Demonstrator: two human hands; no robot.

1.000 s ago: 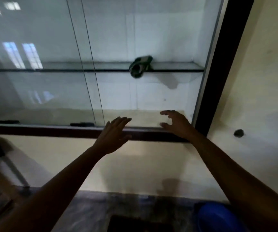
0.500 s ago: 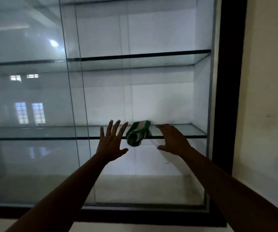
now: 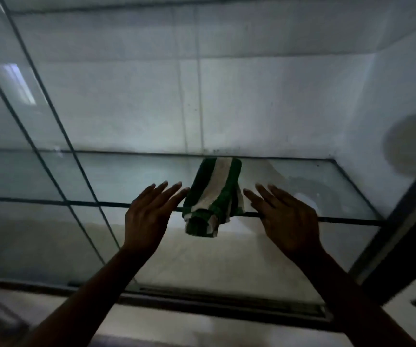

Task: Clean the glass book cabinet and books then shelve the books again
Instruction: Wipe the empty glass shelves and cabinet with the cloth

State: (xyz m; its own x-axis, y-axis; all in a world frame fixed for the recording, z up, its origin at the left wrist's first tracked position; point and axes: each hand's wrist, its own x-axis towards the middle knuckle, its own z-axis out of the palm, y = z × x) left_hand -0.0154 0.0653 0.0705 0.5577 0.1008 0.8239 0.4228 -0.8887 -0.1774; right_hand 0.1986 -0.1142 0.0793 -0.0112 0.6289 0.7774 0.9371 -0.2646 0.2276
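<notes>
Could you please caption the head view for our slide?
Open left hand and right hand flank a green-and-white striped cloth on the glass shelf.

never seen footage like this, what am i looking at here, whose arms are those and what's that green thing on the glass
There is no machine here. The picture comes from a wide-angle camera worn on a person's head, looking forward and down, so the two bare arms rising from the bottom edge are the wearer's own.

They face a glass book cabinet. The left hand and the right hand are both open, fingers spread, and hold nothing. Between them lies a green and white striped cloth, bunched up on a glass shelf, with one end hanging over the shelf's front edge. Neither hand grips it yet.

No books show on the shelves in this view. To the left, a sliding glass door reflects windows. A dark cabinet frame runs down the right side.
</notes>
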